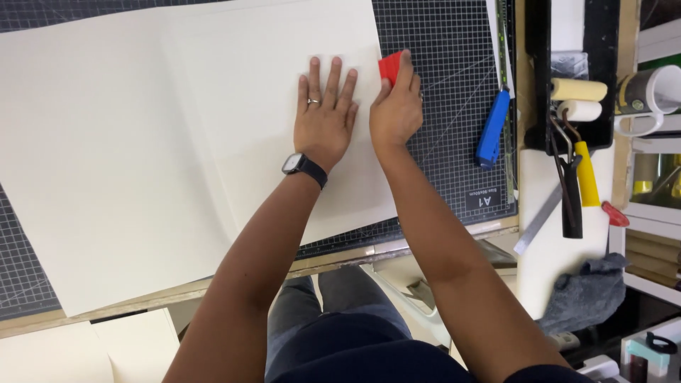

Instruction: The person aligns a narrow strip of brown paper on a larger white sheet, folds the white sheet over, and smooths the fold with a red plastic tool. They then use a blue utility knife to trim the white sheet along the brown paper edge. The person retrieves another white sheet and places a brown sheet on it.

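A large cream sheet spreads far to the left of both hands over a dark gridded cutting mat. The left hand lies flat on it, fingers spread and gripping nothing, apparently to pin the paper down. Just to its right, the right hand pinches a small red scraper against the sheet's right edge. Farther right lie a blue-handled tool and a tray with paint rollers.
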